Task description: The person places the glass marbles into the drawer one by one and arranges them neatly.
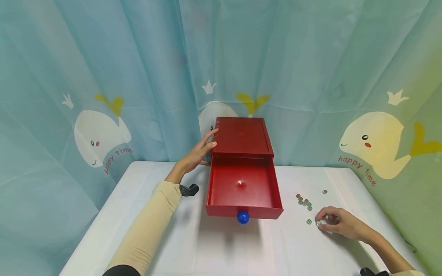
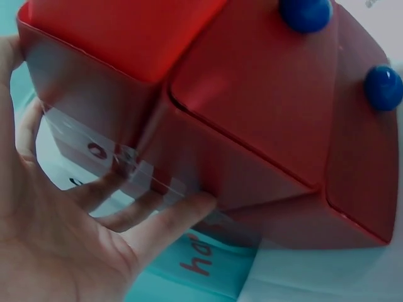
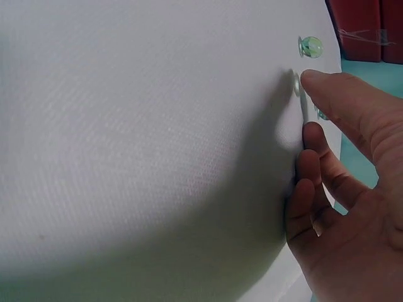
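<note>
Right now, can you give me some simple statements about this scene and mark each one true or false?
1. The left hand touches the red cabinet. True.
2. The pulled-out drawer has a blue knob. True.
3. The right hand is on the cabinet. False: it is at a small bead over the white table.
4. Every bead lies inside the drawer. False: several lie on the table, right of the cabinet.
5. The curtain behind is plain. False: it has whale pictures.
6. The drawer is red. True.
</note>
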Demonstrator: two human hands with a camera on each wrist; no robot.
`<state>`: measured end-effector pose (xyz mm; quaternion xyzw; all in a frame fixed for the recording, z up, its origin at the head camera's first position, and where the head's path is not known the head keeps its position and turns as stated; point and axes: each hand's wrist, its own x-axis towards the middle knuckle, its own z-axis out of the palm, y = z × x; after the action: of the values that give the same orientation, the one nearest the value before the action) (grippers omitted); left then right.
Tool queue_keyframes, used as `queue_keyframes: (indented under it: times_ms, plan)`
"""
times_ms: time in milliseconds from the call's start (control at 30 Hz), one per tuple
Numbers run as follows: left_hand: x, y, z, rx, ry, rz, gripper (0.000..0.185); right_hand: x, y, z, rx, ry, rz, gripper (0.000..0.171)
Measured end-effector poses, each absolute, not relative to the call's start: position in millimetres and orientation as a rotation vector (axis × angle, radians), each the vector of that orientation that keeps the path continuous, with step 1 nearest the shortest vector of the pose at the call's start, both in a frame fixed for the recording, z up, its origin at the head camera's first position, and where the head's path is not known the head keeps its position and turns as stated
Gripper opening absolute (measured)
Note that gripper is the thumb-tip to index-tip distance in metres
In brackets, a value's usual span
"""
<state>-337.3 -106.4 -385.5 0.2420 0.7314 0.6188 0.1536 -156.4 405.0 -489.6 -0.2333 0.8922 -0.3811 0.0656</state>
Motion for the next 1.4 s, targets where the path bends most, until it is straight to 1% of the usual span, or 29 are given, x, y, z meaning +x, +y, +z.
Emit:
queue_keyframes:
  times_ms: [533, 867, 1067, 1400]
  plan:
    - [-334, -109, -371, 0.653, 1.986, 1.813, 0.068, -158, 405, -485, -0.686, 2.668, -1.132, 0.012]
    - [-330, -110, -367, 0.652, 1.952, 1.804, 0.068, -164, 401, -469, -0.821, 2.598, -1.165, 0.015]
    - [-329, -110, -367, 0.645, 1.967, 1.799, 0.066, -168, 401, -449, -0.895, 2.668, -1.129, 0.017]
    - [-329, -111, -368, 0.652, 1.959, 1.81, 0.067, -182, 388, -390, -0.947, 2.775, -1.1, 0.024]
